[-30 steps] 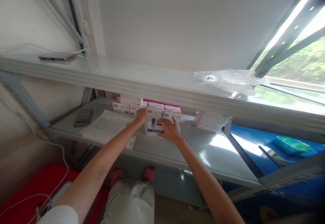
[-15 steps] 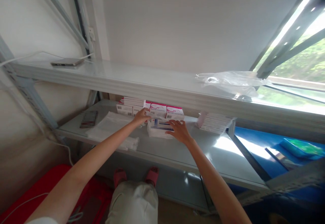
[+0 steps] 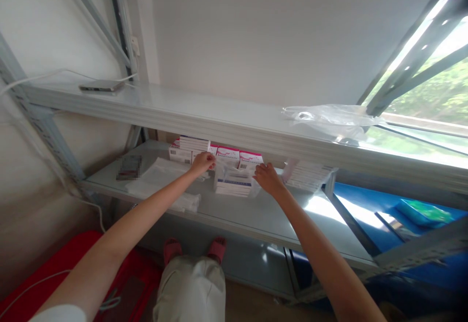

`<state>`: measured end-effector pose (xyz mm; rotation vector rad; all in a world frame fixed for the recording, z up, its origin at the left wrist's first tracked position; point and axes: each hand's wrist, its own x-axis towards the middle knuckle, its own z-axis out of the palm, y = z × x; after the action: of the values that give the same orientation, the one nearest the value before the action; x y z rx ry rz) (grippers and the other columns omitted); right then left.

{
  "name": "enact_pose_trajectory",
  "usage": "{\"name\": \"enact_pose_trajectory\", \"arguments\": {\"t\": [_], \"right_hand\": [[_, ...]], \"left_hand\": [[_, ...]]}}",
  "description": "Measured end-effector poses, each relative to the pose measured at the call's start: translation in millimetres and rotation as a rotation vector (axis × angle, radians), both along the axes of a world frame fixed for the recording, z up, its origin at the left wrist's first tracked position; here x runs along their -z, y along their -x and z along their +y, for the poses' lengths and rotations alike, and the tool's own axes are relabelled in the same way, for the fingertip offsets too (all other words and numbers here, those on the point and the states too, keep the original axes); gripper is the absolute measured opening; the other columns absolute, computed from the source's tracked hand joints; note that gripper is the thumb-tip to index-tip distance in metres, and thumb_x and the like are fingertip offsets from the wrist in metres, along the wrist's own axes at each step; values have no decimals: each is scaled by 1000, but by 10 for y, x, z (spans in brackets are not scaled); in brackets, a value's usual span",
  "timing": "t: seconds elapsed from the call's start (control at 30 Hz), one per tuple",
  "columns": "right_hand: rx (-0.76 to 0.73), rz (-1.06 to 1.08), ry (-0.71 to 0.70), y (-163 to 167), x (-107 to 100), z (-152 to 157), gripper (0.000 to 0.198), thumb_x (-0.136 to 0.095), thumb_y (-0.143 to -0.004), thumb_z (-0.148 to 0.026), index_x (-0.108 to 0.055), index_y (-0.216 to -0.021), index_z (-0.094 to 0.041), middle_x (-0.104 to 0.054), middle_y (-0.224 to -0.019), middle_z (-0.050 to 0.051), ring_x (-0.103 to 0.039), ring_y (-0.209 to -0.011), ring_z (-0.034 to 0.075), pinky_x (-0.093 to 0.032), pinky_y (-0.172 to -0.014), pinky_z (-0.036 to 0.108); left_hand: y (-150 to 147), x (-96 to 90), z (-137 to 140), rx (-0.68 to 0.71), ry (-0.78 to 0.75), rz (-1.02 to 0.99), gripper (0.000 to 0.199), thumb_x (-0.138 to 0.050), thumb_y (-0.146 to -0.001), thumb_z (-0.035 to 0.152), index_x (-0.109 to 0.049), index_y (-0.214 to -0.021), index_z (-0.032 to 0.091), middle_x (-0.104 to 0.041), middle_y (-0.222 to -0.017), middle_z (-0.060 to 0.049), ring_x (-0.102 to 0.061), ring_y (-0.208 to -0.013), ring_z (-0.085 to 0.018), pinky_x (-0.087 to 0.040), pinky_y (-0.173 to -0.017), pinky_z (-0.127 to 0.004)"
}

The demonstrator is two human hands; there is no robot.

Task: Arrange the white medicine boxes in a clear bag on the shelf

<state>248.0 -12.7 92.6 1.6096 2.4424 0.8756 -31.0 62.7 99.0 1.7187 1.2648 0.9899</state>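
Note:
On the lower shelf, a stack of flat white and blue boxes [image 3: 233, 187] sits inside a clear plastic bag [image 3: 255, 189]. My left hand [image 3: 204, 162] pinches the bag's upper left edge, fingers closed. At the upper right edge of the same bag, my right hand [image 3: 268, 177] has its fingers bent together on the film. The bag's mouth is spread between the two hands, above the boxes. Right behind stands a row of white and pink boxes [image 3: 228, 156], with several flat boxes [image 3: 194, 143] lying on top at its left.
Flat clear bags [image 3: 164, 180] lie left of the stack, beside a blurred dark item [image 3: 129, 167]. A bagged stack of boxes [image 3: 309, 175] is on the right. The upper shelf [image 3: 204, 110] overhangs, carrying a phone-like device [image 3: 102, 85] and crumpled plastic [image 3: 325, 117]. A red stool [image 3: 80, 254] stands lower left.
My right hand has moved off the top of the stack to the right, drawing the bag's edge outward. My left hand has stayed at the bag's left edge, shifting slightly up.

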Motion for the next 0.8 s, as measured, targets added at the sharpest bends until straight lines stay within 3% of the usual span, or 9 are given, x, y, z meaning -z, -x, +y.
{"name": "enact_pose_trajectory", "arguments": {"t": [0.1, 0.2, 0.3, 0.43, 0.5, 0.57, 0.7, 0.8], "right_hand": [[133, 48, 128, -2, 43, 73, 36, -35, -97, -23, -69, -99, -14, -68, -102, 16, -59, -104, 28, -39, -87, 42], [294, 90, 221, 3, 117, 152, 30, -40, -93, -17, -70, -99, -12, -70, -99, 19, -66, -92, 27, -44, -76, 36], [348, 109, 206, 19, 178, 228, 22, -53, -86, -16, -68, -100, -9, -70, -100, 21, -67, -92, 28, -46, -72, 33], [386, 151, 137, 67, 179, 287, 39, -43, -89, -11, -54, -127, -8, -69, -103, 21, -66, -95, 26, -45, -72, 32], [390, 189, 78, 84, 140, 285, 45, -36, -92, -12, -44, -137, -10, -69, -103, 19, -67, -92, 26, -44, -72, 34], [343, 229, 11, 68, 83, 258, 43, -37, -94, -18, -45, -136, -14, -69, -102, 17, -65, -92, 26, -42, -77, 36], [198, 218, -22, -80, -22, 163, 30, -48, -90, -27, -62, -114, -15, -67, -106, 17, -56, -108, 30, -34, -94, 43], [254, 355, 15, -205, -49, 108, 27, -61, -81, -25, -65, -106, -15, -62, -118, 18, -48, -120, 34, -30, -99, 48]], "left_hand": [[-76, -3, 42, -41, 80, -71, 2, -55, -83, 15, -56, -82, 15, -62, -62, 1, -58, -48, -8, -47, -52, -18], [-136, 17, 14, -44, 41, -54, 18, -54, -80, 9, -54, -96, 16, -61, -63, 4, -56, -45, -8, -46, -49, -18], [-176, 47, -66, -2, -97, 17, 29, -53, -78, 7, -53, -104, 19, -62, -67, 4, -56, -47, -9, -44, -49, -18], [-204, 76, -140, 1, -300, 104, 25, -57, -75, 9, -58, -97, 20, -66, -73, 1, -64, -65, -13, -47, -61, -22], [-200, 77, -135, -11, -345, 53, 22, -59, -73, 11, -60, -94, 20, -68, -76, 0, -65, -70, -15, -48, -64, -22], [-179, 72, -105, -13, -294, -91, 20, -57, -74, 14, -59, -93, 19, -67, -74, 0, -64, -64, -14, -48, -59, -22], [-106, 69, -25, -14, -97, -408, 24, -52, -72, 18, -55, -96, 18, -61, -60, 5, -52, -44, -9, -41, -45, -18], [-91, 88, 19, 9, -48, -473, 26, -53, -69, 19, -54, -95, 19, -58, -56, 7, -45, -39, -7, -37, -41, -16]]}}
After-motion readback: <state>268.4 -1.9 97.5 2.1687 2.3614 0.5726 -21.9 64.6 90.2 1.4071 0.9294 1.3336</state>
